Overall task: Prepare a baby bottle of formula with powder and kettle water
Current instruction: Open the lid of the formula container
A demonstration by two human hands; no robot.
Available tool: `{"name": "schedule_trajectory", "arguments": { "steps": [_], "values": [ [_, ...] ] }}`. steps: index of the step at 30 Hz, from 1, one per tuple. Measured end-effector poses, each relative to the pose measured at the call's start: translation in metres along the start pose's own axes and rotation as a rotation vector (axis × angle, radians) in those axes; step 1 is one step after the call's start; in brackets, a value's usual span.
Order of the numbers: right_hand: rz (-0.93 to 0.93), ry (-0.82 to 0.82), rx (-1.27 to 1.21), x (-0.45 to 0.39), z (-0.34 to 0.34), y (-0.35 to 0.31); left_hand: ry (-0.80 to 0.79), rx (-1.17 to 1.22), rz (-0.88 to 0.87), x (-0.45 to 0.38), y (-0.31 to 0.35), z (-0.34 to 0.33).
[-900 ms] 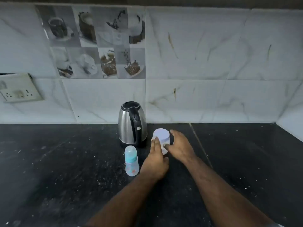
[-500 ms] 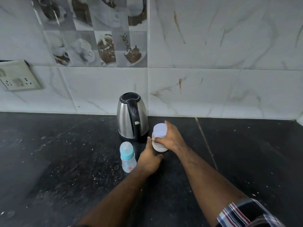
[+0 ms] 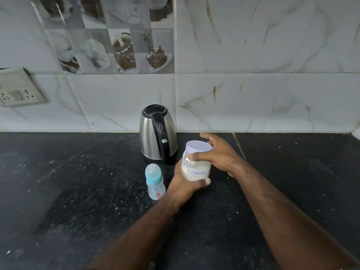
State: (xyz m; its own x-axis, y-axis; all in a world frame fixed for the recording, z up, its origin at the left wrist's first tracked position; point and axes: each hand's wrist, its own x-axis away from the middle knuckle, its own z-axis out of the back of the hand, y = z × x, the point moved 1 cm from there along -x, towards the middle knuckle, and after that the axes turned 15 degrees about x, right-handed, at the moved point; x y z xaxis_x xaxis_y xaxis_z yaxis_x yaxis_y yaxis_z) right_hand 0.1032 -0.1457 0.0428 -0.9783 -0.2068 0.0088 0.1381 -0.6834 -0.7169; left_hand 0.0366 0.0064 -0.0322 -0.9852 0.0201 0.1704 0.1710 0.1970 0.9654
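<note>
A clear jar (image 3: 196, 171) of white powder, labelled "Formula", has a pale lilac lid (image 3: 198, 146). My left hand (image 3: 184, 182) cups the jar's lower part from the left, thumb under its base. My right hand (image 3: 218, 152) grips the jar just under the lid, fingers curled round the rim. A small baby bottle (image 3: 155, 182) with a teal collar and clear cap stands on the black counter, just left of my left hand. Behind them a steel kettle (image 3: 157, 134) with a black handle and lid stands by the wall.
The black stone counter (image 3: 78, 191) is speckled with white powder or crumbs. A tiled wall (image 3: 253, 94) rises right behind the kettle. A socket plate (image 3: 17, 88) sits on the wall at far left. The counter's right corner meets a side wall (image 3: 357, 131).
The jar has come up and toward me from beside the kettle. My left hand closed around its lower part, and its label now faces me. The camera has moved closer.
</note>
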Motion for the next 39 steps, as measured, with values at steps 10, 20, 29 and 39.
{"name": "schedule_trajectory", "arguments": {
  "steps": [10,20,29,39],
  "values": [
    [0.023,0.067,0.593,0.039,-0.002,-0.084,-0.133,-0.021,-0.158,0.035,0.021,0.024],
    [0.108,0.107,0.461,0.062,-0.029,-0.148,-0.279,0.000,-0.193,0.064,0.057,0.080],
    [0.126,-0.151,0.262,0.074,-0.034,-0.164,-0.344,0.059,-0.089,0.080,0.049,0.104],
    [0.120,-0.430,0.366,0.068,0.003,-0.145,-0.199,-0.057,-0.101,0.086,0.042,0.080]
  ]
}}
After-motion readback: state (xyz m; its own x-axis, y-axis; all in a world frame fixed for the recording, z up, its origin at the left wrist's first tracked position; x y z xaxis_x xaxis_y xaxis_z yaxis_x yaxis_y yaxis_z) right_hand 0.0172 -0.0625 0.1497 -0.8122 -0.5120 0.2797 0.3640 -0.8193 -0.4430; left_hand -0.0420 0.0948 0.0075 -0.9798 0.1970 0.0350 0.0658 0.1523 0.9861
